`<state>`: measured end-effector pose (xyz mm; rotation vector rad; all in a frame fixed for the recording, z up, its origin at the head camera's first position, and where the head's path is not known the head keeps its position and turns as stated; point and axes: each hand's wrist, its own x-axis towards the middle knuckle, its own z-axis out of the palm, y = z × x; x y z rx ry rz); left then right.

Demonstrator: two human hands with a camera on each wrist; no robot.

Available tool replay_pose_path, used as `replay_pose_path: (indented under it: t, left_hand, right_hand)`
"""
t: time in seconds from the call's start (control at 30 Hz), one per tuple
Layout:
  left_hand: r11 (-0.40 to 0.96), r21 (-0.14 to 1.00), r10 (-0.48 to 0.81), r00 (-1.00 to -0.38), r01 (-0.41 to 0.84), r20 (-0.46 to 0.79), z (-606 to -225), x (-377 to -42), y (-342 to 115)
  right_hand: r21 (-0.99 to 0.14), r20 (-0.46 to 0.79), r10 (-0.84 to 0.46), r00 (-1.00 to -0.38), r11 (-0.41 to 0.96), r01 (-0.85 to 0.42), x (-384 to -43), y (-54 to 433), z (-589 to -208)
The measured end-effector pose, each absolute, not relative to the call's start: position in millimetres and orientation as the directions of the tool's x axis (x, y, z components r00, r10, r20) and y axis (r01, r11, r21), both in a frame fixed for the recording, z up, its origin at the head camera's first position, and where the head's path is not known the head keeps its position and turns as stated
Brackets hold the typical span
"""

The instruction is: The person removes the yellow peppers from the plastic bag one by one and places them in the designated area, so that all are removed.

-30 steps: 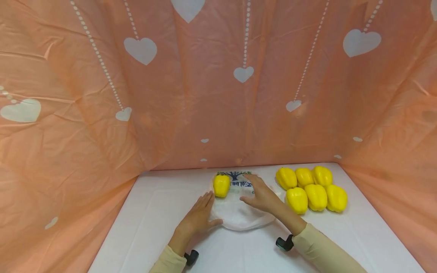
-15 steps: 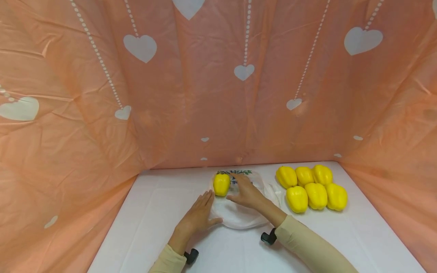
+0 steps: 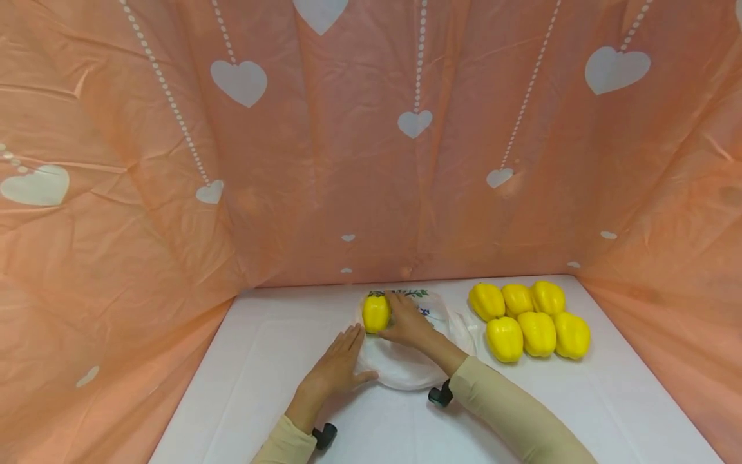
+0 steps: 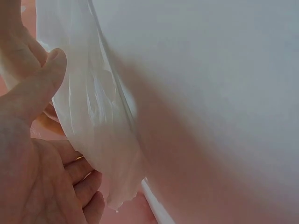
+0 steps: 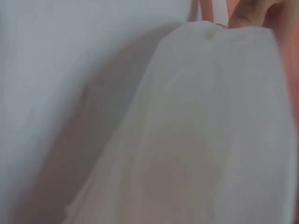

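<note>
A yellow bell pepper (image 3: 375, 314) lies over the left part of a thin white plastic bag (image 3: 400, 370) with dark blue and green print. My right hand (image 3: 408, 325) reaches across the bag, fingers and thumb curved round the pepper's right side. My left hand (image 3: 338, 364) lies at the bag's left edge, fingers straight and together, thumb spread toward the near edge. In the left wrist view the bag's thin film (image 4: 100, 107) stands beside my left thumb and fingers (image 4: 86, 186). White film (image 5: 196, 121) fills much of the right wrist view and hides the pepper there.
Several more yellow bell peppers (image 3: 536, 334) sit in two rows to the right of the bag. White cloth covers the table (image 3: 272, 341). A peach curtain (image 3: 371, 161) with white hearts hangs behind and at both sides.
My right hand has moved left across the bag to the bell pepper, covering much of the print. The left hand and the pepper have stayed in place.
</note>
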<state>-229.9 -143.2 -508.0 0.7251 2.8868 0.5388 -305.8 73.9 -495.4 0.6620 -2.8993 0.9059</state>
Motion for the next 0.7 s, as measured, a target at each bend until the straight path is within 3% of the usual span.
replay_pose_path:
  t: [0.7]
  left_hand:
    - [0.835,0.371,0.455,-0.889,0.405,-0.053,-509.1,-232.0,-142.9]
  right_hand:
    - [-0.559,0.142,-0.385,-0.912,0.729,-0.395,-307.6,68.2,-498.2]
